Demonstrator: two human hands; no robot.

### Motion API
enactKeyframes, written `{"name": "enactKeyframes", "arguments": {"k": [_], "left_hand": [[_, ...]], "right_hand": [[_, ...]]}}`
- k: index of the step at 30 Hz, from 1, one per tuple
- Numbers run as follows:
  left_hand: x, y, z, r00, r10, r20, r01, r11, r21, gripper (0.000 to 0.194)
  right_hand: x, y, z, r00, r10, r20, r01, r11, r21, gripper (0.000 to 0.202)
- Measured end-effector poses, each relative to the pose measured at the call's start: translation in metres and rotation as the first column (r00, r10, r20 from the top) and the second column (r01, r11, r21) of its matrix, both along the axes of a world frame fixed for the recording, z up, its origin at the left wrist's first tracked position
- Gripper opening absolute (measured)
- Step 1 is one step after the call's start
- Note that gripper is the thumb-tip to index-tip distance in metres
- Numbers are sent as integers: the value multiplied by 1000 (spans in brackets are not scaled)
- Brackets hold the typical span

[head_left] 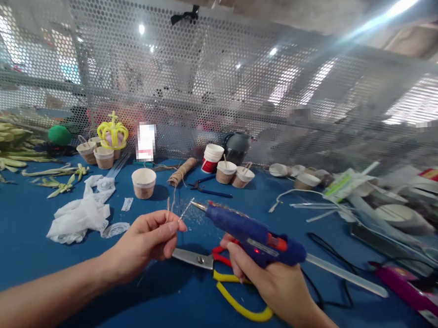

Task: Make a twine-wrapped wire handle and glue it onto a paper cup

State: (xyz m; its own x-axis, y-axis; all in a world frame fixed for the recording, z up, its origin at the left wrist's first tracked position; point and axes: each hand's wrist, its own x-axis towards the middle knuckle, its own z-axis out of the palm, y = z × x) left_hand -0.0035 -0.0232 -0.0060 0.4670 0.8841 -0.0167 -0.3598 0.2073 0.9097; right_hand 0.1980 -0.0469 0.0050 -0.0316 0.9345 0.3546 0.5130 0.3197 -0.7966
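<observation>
Mid-frame, my left hand (154,237) pinches a thin strand (186,210) outward, likely sparing skin from the glue gun (241,227) my right hand (276,284) grips.

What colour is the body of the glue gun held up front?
Dark blue: the hot glue gun shows best in the head view.

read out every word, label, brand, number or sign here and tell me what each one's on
Nothing is legible.
Glue gun: side label too small and blurred.
Red-and-white cup: any print too small.
Green-and-white packet: too blurred.
Bright screen: pixelated.
Purple case: any print too blurred.
</observation>
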Motion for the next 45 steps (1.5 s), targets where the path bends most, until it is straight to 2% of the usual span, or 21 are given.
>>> {"name": "enactKeyframes", "arguments": {"k": [7,12,17,20,30,36,45], "left_hand": [[0,2,-2,995,-47,93,51,998,-36,15],[0,2,-3,992,-58,109,63,997,-43,15],[0,2,-2,991,-61,118,69,996,-62,14],[-1,1,-1,992,-61,115,69,995,-71,15],[0,1,-3,992,-42,115,50,997,-61,14],[0,1,-3,995,-50,90,55,997,-50,15],[-1,3,-3,997,12,80,-10,1000,-15,15]], "right_hand": [[1,1,3,1000,13,-23,-14,1000,-3,32],[-2,0,3,997,18,-78,-18,1000,3,19],[0,1,3,998,31,-59,-32,999,-5,27],[-1,0,3,997,32,-70,-34,999,-19,24],[-2,0,3,995,29,-94,-33,999,-37,21],[-3,-1,-1,999,23,-33,-25,998,-51,19],[1,4,0,996,62,-57,-64,998,-25,22]]}}
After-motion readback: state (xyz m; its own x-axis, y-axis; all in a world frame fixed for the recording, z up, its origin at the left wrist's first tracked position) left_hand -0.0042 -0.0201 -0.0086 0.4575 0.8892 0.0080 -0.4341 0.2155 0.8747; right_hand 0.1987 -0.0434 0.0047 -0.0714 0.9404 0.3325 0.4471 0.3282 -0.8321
